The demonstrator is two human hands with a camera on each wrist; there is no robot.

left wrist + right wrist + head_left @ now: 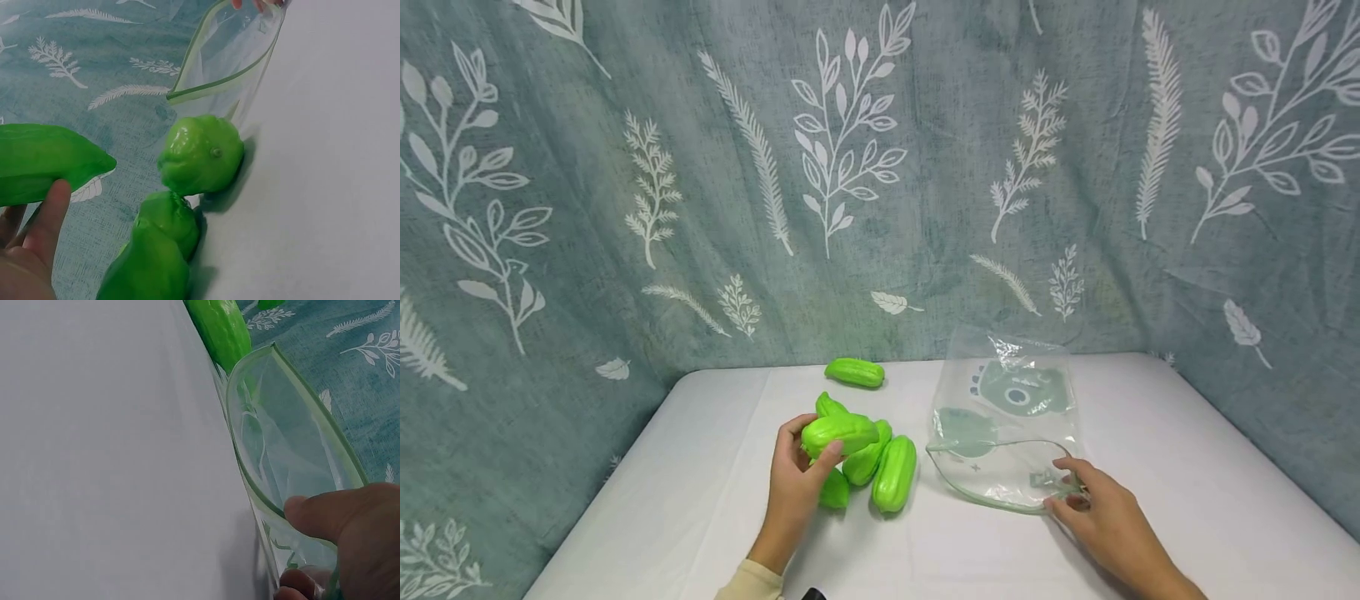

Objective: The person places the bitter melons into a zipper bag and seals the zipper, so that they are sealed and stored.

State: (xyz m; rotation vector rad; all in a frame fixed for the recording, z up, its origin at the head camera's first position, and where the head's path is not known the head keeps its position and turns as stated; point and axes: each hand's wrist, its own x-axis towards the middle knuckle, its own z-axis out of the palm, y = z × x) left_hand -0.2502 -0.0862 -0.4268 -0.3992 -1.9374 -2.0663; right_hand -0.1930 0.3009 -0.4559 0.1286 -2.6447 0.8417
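Observation:
My left hand (801,467) grips a bright green, cucumber-like vegetable (841,433), held above others of its kind. In the left wrist view the thumb presses the underside of that held vegetable (44,159). Under and beside it on the table lie several more, including a ribbed green vegetable (895,475) nearest the bag. A clear zip bag (992,429) with a green monster print lies flat to the right, its green-edged mouth spread apart toward me. My right hand (1101,512) holds the right end of that mouth, the thumb (312,515) on the near rim. Some fingertips are hidden.
Another green vegetable (855,372) lies alone near the far edge of the white table (655,500). Behind the table hangs a grey-green curtain (940,167) with white leaf prints. A small dark object (813,594) shows at the bottom edge.

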